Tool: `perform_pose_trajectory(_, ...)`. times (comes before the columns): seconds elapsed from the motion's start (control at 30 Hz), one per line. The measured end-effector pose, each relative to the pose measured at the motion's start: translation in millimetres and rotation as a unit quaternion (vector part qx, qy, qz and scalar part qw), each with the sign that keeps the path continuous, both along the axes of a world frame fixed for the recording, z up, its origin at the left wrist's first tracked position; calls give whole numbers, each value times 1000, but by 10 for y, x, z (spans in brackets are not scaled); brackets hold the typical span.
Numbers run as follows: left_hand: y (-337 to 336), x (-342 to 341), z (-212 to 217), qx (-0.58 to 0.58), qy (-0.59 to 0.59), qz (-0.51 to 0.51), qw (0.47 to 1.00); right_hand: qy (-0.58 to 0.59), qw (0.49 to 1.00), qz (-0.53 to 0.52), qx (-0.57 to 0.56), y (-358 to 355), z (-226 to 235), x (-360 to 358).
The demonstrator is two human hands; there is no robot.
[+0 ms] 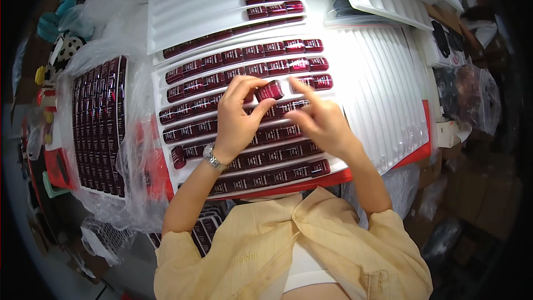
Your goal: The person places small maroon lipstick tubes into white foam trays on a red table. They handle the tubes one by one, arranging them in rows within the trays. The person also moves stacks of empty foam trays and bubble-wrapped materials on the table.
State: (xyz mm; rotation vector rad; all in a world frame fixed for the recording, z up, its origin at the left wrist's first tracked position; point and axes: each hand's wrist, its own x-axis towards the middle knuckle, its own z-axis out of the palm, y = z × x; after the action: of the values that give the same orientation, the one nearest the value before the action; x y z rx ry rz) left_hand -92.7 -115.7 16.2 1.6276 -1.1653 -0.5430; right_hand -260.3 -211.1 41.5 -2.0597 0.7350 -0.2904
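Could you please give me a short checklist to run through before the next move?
1. Bottle secure: ok, pinched between thumb and fingers of the left hand.
2. Right hand free: ok, open beside the bottle.
3. Rows aligned: not ok, a turned bottle sits across its row at the left.
4. Bottle free of flaws: cannot tell, too small.
5. Watch clear of bottles beneath: cannot tell.

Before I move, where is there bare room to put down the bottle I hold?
Free patches: the upper tray left of its short bottle rows, and the ribbed white tray right of your right hand. The middle tray, beneath the held bottle, is crowded with dark red bottles.
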Motion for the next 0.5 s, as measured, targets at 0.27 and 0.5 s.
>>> perform_pose_trajectory(0.27,-328,1,-230,21,-285,-44,957,-207,933,-210,204,-298,-35,-246)
perform_pose_trajectory(0.5,97,320,-51,34,-316,-20,948,-288,909,-199,225,-168,-113,-102)
